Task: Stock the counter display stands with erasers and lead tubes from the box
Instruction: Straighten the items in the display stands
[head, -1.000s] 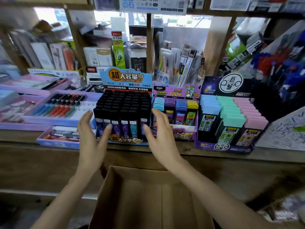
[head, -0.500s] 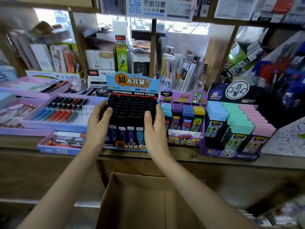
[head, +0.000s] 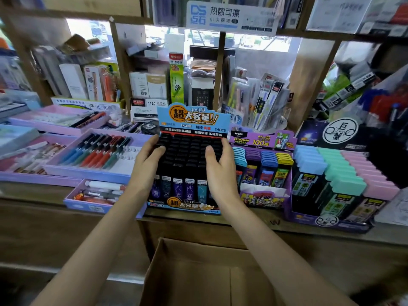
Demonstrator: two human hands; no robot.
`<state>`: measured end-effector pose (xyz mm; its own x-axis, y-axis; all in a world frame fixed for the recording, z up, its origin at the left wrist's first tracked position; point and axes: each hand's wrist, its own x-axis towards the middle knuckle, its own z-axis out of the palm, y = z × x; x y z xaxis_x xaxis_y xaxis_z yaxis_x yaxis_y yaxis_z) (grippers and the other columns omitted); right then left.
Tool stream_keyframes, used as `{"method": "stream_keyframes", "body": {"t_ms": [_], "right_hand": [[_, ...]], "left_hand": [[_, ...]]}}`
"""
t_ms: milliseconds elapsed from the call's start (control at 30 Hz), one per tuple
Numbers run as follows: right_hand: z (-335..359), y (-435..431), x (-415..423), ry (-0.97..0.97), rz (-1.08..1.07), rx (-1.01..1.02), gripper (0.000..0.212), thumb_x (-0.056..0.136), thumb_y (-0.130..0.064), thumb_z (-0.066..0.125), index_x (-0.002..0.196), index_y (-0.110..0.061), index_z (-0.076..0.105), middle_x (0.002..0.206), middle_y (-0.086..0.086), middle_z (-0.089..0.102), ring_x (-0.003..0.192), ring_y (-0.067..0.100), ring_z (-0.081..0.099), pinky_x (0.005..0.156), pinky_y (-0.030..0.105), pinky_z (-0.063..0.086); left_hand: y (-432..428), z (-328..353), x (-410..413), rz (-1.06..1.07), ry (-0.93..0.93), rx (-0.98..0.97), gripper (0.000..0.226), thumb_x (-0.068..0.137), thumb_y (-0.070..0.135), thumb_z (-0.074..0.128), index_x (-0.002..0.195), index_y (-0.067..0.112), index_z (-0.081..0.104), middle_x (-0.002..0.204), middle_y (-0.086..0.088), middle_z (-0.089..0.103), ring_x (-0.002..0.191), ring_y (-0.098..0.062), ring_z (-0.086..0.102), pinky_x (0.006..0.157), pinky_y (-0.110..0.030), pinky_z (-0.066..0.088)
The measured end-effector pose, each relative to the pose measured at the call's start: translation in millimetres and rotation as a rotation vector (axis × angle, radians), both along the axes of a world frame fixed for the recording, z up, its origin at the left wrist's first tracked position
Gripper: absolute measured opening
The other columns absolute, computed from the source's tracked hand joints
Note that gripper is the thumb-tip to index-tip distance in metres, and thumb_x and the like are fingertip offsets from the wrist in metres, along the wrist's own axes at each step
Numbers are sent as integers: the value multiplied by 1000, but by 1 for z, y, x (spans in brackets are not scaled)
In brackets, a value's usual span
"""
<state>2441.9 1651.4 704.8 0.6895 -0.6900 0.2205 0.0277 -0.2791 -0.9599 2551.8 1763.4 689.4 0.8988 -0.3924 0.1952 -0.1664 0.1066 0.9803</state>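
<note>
A blue display stand (head: 187,160) packed with rows of black lead tubes sits at the counter's front edge. My left hand (head: 145,162) holds its left side, thumb laid over the tube tops. On the right side my right hand (head: 220,168) grips it the same way, thumb on top. To the right stand a purple stand (head: 262,164) of coloured lead tubes and a dark stand (head: 344,173) of blue, green and pink erasers. An open cardboard box (head: 198,272) lies below the counter between my forearms; its inside is barely visible.
Purple pen trays (head: 99,155) and a small tray (head: 97,195) of correction items fill the counter's left part. Shelves behind hold boxes and packaged pens (head: 260,102). The wooden counter edge (head: 265,221) runs just under the stands.
Both hands came in from in front of the black-tube stand and closed on its two sides, then slid further back along it. The view moved closer.
</note>
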Motion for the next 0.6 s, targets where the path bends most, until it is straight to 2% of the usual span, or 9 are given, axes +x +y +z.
{"method": "stream_keyframes", "body": {"t_ms": [133, 233, 333, 367, 433, 500, 533, 600], "right_hand": [[-1, -1, 2, -9, -3, 9, 54, 98, -35, 43, 147, -22, 23, 152, -9, 25, 139, 7, 22, 105, 19, 18], [-2, -4, 5, -4, -7, -4, 56, 98, -36, 42, 148, -22, 20, 154, -8, 21, 141, 8, 18, 113, 26, 17], [-1, -6, 9, 4, 7, 23, 57, 98, -37, 42, 148, -24, 20, 155, -8, 20, 142, 9, 17, 117, 32, 18], [-2, -6, 9, 13, 8, 10, 57, 98, -37, 43, 148, -23, 20, 155, -8, 20, 142, 8, 17, 117, 33, 18], [-3, -5, 10, 23, 0, -26, 57, 98, -35, 43, 148, -22, 20, 156, -8, 19, 143, 8, 15, 117, 32, 16], [-3, -5, 10, 35, 3, -70, 56, 98, -32, 42, 148, -20, 21, 157, -6, 18, 143, 9, 13, 117, 29, 13], [-3, -7, 10, 60, 14, -115, 55, 99, -32, 41, 148, -19, 22, 157, -5, 16, 144, 9, 11, 115, 25, 9], [-1, -12, 7, 141, 57, -240, 51, 100, -35, 37, 147, -17, 27, 158, -1, 11, 145, 10, 5, 108, 18, 4]], "left_hand": [[6, 0, 6, -79, -12, 37, 39, 97, 22, 46, 136, 26, 48, 124, 15, 54, 112, -2, 52, 91, -14, 40], [6, 4, 10, -151, -5, 60, 44, 96, 25, 47, 140, 28, 43, 130, 16, 52, 116, 0, 51, 96, -17, 41], [6, 6, 15, -226, 47, 68, 49, 95, 23, 48, 143, 29, 38, 143, 8, 45, 130, -13, 44, 111, -36, 32], [6, 6, 15, -236, 49, 74, 50, 95, 21, 48, 144, 28, 36, 145, 7, 43, 131, -14, 42, 112, -37, 31], [6, 7, 13, -241, 16, 90, 53, 96, 18, 47, 146, 27, 32, 145, 11, 40, 129, -6, 43, 108, -26, 35], [7, 11, 11, -236, -62, 165, 53, 97, 20, 47, 147, 28, 29, 142, 17, 37, 118, 12, 42, 92, -4, 36], [8, 13, 10, -232, -107, 220, 53, 98, 23, 46, 147, 29, 28, 142, 18, 35, 116, 14, 40, 88, 0, 34], [12, 18, 9, -212, -210, 334, 51, 98, 32, 44, 147, 30, 28, 147, 17, 31, 125, 9, 30, 99, -8, 25]]}}
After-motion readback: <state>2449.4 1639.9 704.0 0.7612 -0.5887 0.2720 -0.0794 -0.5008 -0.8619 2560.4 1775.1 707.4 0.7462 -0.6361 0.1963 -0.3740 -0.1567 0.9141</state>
